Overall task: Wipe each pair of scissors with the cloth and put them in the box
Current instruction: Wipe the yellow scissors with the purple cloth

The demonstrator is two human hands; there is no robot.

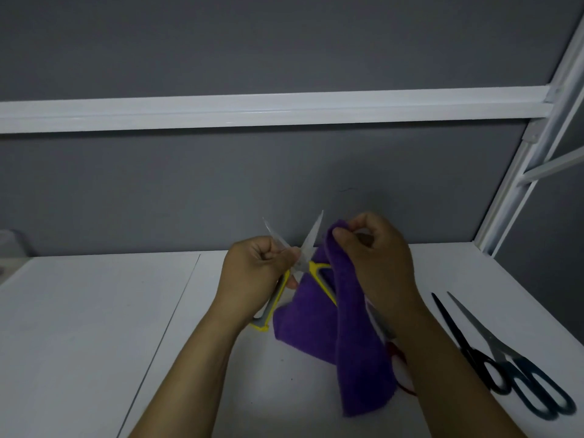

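My left hand (256,273) grips a pair of yellow-and-grey scissors (311,245) near the pivot, blades spread open and pointing up above the white table (94,311). My right hand (379,260) pinches the top edge of a purple cloth (354,349), which hangs down beside the blades and drapes over one yellow handle. Two pairs of dark-handled scissors (505,368) lie side by side on the table at the right. A red-handled pair (403,371) lies partly hidden behind the cloth and my right forearm. No box is clearly in view.
A grey wall backs the table, with a white rail (284,110) across it and a white frame post (524,172) at the right. The corner of a pale translucent object (12,245) shows at the far left edge.
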